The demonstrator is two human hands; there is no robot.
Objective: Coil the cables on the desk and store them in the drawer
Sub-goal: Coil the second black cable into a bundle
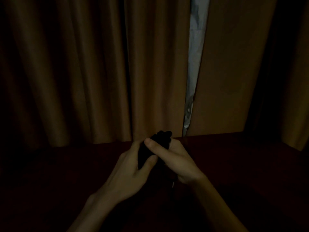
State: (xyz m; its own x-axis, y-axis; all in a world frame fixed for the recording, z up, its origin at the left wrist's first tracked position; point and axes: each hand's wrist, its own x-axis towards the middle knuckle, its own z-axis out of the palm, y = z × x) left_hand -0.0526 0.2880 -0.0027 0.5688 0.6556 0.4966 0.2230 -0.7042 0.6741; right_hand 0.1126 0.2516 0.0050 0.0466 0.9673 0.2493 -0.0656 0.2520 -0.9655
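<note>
Very dim throughout: hard to make out more than a dark plane for the surface [58,173], with both forearms cut off at the bottom edge. Black cable bundle [161,138] mostly hidden between the hands, over the far part of the surface near the curtain [80,72]; single coils impossible to tell. Left hand [130,171] in a closed grip round its left side. Right hand [178,163] gripping the right side, thumb pressed across the top.

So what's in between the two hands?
The cable, a black bundle, sits between the left hand and the right hand; both grip it. The head view shows this, though it is too dark for detail.
</note>
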